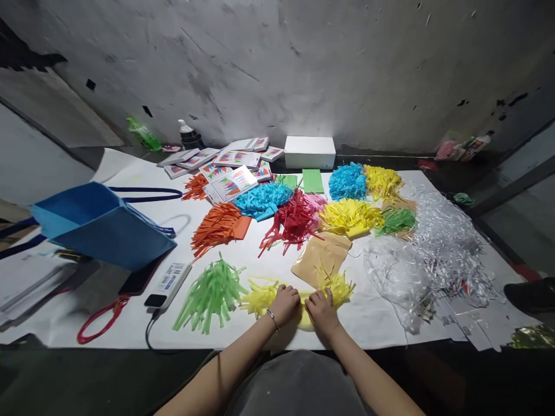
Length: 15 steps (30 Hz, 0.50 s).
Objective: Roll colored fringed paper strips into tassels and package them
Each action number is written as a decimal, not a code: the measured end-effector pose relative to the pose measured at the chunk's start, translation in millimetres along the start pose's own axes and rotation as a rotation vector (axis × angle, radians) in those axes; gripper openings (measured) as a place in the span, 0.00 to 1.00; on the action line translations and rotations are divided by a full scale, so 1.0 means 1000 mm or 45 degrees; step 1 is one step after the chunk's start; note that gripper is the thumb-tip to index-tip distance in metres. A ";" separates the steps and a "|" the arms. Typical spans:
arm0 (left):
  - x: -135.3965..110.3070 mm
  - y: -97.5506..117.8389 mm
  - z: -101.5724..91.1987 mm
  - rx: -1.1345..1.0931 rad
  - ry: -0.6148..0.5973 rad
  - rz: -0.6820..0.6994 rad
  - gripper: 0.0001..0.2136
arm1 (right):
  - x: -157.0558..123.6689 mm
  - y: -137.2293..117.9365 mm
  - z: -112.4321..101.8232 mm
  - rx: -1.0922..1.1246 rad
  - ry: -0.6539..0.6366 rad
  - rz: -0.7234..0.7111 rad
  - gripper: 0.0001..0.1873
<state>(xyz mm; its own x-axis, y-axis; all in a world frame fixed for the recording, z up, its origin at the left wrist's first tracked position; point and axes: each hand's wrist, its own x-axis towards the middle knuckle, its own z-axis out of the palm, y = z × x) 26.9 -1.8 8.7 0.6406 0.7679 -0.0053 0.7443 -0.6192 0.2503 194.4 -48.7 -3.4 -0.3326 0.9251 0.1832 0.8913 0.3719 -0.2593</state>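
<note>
A light yellow fringed paper tassel [260,297] lies crosswise at the front of the white-covered table, its strips fanning out at both ends. My left hand [285,305], with a bracelet at the wrist, has its fingers curled on the plain middle band. Close beside it, my right hand [322,312] grips the same band, fingers bent over the paper. The palms and thumb tips are hidden. Left of the tassel rests a light green fringed tassel [212,294]. Just behind my hands is a flat tan paper packet [323,258].
Orange [219,226], blue [262,199], red [297,219] and yellow [351,216] tassels lie farther back. Behind them are printed boxes [236,159] and a white box [310,152]. Silvery shredded strips [451,242] are heaped right. A blue bag [104,225] and power bank [169,283] sit left.
</note>
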 end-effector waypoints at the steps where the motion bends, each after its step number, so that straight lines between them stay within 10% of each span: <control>1: -0.002 0.000 -0.001 -0.008 0.014 -0.008 0.07 | 0.003 0.000 0.001 0.003 -0.004 -0.010 0.06; 15: -0.046 0.022 0.010 -0.145 0.030 -0.016 0.07 | 0.013 0.000 -0.003 0.083 0.117 0.206 0.10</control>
<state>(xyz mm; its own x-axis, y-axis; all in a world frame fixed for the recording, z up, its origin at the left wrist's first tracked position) 15.7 -52.1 4.7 0.6257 0.7800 0.0131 0.7252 -0.5878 0.3585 190.6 -36.6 2.0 -0.1543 0.9634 0.2193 0.9079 0.2258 -0.3530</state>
